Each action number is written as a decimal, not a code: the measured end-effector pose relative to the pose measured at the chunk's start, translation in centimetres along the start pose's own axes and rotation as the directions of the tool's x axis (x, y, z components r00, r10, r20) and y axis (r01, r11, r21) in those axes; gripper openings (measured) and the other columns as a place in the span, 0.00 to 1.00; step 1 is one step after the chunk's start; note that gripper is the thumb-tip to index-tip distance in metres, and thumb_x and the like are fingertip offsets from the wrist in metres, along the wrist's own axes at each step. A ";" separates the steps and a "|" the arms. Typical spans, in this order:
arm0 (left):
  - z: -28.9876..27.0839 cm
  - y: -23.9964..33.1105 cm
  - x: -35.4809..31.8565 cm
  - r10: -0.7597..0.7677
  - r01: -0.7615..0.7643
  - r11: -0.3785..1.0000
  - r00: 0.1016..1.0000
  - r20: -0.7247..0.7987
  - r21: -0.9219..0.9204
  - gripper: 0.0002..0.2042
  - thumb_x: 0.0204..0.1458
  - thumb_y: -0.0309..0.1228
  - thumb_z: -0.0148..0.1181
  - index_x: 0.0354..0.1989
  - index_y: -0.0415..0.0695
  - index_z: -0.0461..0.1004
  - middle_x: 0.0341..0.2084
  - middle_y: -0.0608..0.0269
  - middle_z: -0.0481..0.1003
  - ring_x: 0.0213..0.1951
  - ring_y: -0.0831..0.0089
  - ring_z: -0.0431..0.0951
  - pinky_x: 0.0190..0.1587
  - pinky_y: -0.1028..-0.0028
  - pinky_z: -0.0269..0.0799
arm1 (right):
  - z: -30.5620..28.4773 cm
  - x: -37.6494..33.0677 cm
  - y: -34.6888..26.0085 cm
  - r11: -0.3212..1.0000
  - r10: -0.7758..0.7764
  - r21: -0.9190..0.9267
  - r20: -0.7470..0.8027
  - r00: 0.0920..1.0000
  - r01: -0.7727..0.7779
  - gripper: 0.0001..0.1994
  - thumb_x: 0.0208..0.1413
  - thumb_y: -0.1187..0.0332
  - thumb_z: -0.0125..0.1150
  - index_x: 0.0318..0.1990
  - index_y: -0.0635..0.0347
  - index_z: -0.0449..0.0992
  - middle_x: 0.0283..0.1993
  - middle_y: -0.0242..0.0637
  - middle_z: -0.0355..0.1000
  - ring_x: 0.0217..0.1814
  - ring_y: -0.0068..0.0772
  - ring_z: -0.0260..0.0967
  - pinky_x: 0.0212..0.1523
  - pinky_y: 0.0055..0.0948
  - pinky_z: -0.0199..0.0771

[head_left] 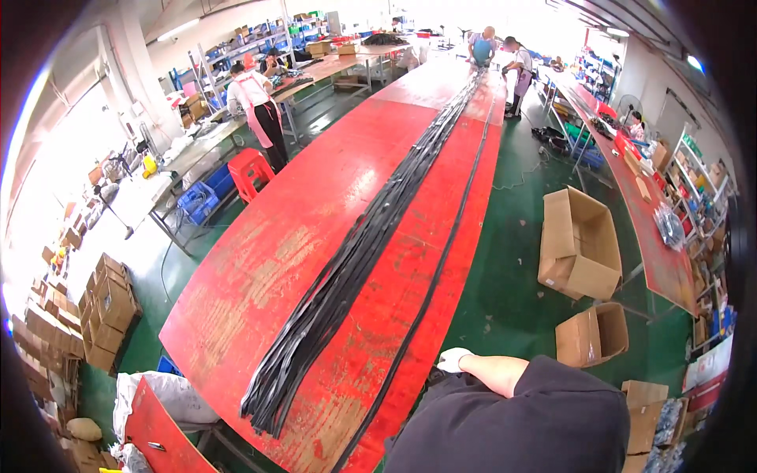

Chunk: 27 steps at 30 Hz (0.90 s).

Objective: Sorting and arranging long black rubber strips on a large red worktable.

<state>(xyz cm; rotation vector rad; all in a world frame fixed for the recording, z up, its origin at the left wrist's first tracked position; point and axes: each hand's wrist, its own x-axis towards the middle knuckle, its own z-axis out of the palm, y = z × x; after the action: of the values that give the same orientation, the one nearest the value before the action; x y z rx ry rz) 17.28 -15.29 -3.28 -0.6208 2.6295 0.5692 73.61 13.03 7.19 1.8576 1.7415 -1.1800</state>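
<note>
A thick bundle of long black strips (347, 272) runs lengthwise along a red worn table (307, 189), its loose ends spread at the near end. Nearer the table's right edge lies a narrower black strip (426, 303), apart from the bundle. My right hand (453, 359), in a white glove, is beside that right edge, with the bare forearm bent in from a dark sleeve. Its fingers are too small and partly hidden to show whether they grip anything. Some dark material shows just below the glove. My left hand is out of sight.
Two people (482, 47) stand at the table's far end; another person (254, 110) is at the left benches. Open cardboard boxes (579, 244) sit on the green floor to the right, before a long side table (631, 185). A red stool (251, 172) stands left.
</note>
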 end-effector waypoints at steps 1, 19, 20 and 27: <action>0.0 0.1 0.0 0.003 -0.003 1.000 1.000 0.005 -0.003 0.22 0.48 0.55 0.74 0.26 0.47 0.83 0.32 0.64 0.83 0.33 0.67 0.81 0.38 0.64 0.78 | 0.0 0.0 -0.1 1.000 -0.005 -0.007 -0.004 1.000 0.005 0.23 0.61 0.49 0.55 0.55 0.51 0.84 0.57 0.45 0.81 0.62 0.52 0.77 0.61 0.47 0.75; 0.4 1.7 -1.2 0.032 -0.032 0.999 0.999 0.035 0.002 0.22 0.48 0.55 0.74 0.27 0.46 0.83 0.31 0.64 0.83 0.33 0.67 0.81 0.38 0.64 0.78 | 0.3 -0.7 0.3 1.000 0.014 -0.011 0.016 1.000 -0.013 0.24 0.61 0.49 0.54 0.57 0.50 0.84 0.57 0.45 0.81 0.61 0.52 0.77 0.61 0.47 0.75; 0.3 1.8 -1.2 0.035 -0.035 0.999 0.999 0.034 0.005 0.22 0.48 0.55 0.74 0.27 0.46 0.83 0.31 0.64 0.83 0.33 0.67 0.81 0.38 0.64 0.78 | 0.4 -0.8 0.5 1.000 0.016 -0.018 0.018 1.000 -0.016 0.24 0.61 0.49 0.54 0.57 0.50 0.84 0.57 0.45 0.81 0.61 0.52 0.77 0.61 0.48 0.75; 0.2 2.0 -1.5 0.051 -0.052 0.999 0.998 0.031 0.011 0.21 0.49 0.55 0.74 0.27 0.46 0.83 0.31 0.64 0.83 0.33 0.67 0.81 0.38 0.64 0.78 | 1.2 -0.8 1.6 0.999 0.032 0.006 0.011 0.999 -0.032 0.24 0.61 0.49 0.54 0.58 0.50 0.83 0.59 0.46 0.80 0.64 0.52 0.76 0.63 0.48 0.74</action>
<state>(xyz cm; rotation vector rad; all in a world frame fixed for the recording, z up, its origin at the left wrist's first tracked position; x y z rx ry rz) 17.61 -13.04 -2.15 -0.5381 2.6251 0.5731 74.79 11.36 6.61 1.8717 1.6981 -1.1823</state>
